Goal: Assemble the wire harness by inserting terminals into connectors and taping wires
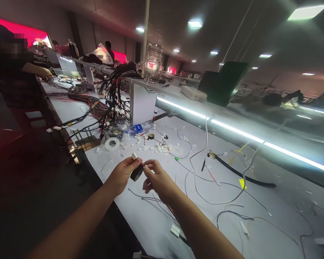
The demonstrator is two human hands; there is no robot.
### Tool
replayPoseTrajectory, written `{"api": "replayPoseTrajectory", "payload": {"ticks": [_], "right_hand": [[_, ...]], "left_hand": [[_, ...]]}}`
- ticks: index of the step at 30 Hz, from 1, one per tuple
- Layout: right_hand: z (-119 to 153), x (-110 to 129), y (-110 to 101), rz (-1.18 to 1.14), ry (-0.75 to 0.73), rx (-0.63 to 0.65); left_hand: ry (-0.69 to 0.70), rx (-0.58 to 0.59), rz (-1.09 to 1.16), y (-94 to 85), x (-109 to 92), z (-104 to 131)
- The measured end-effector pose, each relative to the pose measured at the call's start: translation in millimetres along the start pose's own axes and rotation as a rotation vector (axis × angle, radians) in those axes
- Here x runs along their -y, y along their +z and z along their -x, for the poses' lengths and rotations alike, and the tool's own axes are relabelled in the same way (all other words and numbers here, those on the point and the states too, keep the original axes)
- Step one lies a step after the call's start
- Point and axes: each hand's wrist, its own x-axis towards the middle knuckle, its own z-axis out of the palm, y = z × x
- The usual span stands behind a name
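Both hands meet over the near edge of the white workbench (156, 216), and between them sits a small black tape roll (136, 173); the left hand (121, 174) pinches it from its left side, thumb and fingers closed on the rim, and the same hand seems also to carry a small white connector (134, 155) at its fingertips, just above the roll; the right hand (155, 178) comes in from the right with its fingers curled shut near the roll's upper edge, seemingly nipping at the loose end of the tape, though the exact grip is too small to tell; the roll thus lies directly between the two sets of fingers, touching both, tilted so that its open centre faces partly up and toward the camera, and its round face runs roughly crosswise between the hands; the left hand bears the roll, the right only works at its edge; thin dark wires (151, 199) trail on the bench just beneath the hands; farther off lie a white tape roll (112, 143), scattered white connectors (162, 146), a thick black cable (243, 174), a water bottle (140, 127) and a wire harness bundle (108, 97); another person (13, 68) works well apart at the far left.
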Motion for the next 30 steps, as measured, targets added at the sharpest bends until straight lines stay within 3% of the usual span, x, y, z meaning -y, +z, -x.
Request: {"api": "replayPoseTrajectory", "payload": {"ticks": [4, 9, 11, 13, 15, 17, 19, 21, 23, 26, 28, 30], "right_hand": [[12.1, -2.1, -5.2, 0.360, -0.143, -0.066], [0.8, 0.8, 5.7, 0.662, -0.428, -0.074], [-4.7, -2.3, 9.9, 0.504, -0.381, -0.149], [-6.3, -7.3, 8.2, 0.139, -0.156, -0.181], [-2.8, -11.7, 0.9, -0.151, 0.074, -0.132], [4.7, -12.3, -8.0, -0.235, 0.178, -0.041], [13.5, -7.7, -13.4, -0.254, 0.182, 0.008], [20.1, -0.1, -12.2, -0.176, 0.086, -0.003], [22.2, 6.2, -5.0, 0.117, -0.131, -0.059], [19.2, 5.5, 6.7, 0.597, -0.434, -0.171], [17.6, -2.1, 7.3, 0.530, -0.388, -0.247], [19.6, -11.3, 0.1, 0.200, -0.137, -0.259]], "left_hand": [[-0.159, -0.025, 0.258, -1.7, 12.9, -4.0], [-0.170, -0.006, 0.412, -1.3, 20.4, 0.1], [-0.150, -0.014, 0.439, 0.8, 22.6, 2.6], [-0.101, -0.013, 0.466, 3.8, 24.9, 4.7], [-0.004, 0.019, 0.469, 6.3, 26.0, 5.1], [0.113, 0.061, 0.396, 6.7, 24.6, 3.1], [0.173, 0.054, 0.268, 5.3, 21.3, -0.4], [0.132, -0.026, 0.174, 4.0, 17.7, -3.6], [0.074, -0.106, 0.186, 5.0, 15.9, -4.8], [0.068, -0.121, 0.267, 11.6, 18.9, -2.7], [0.106, -0.100, 0.333, 17.4, 23.7, -0.2], [0.153, -0.070, 0.429, 22.9, 28.3, 1.6]]}}
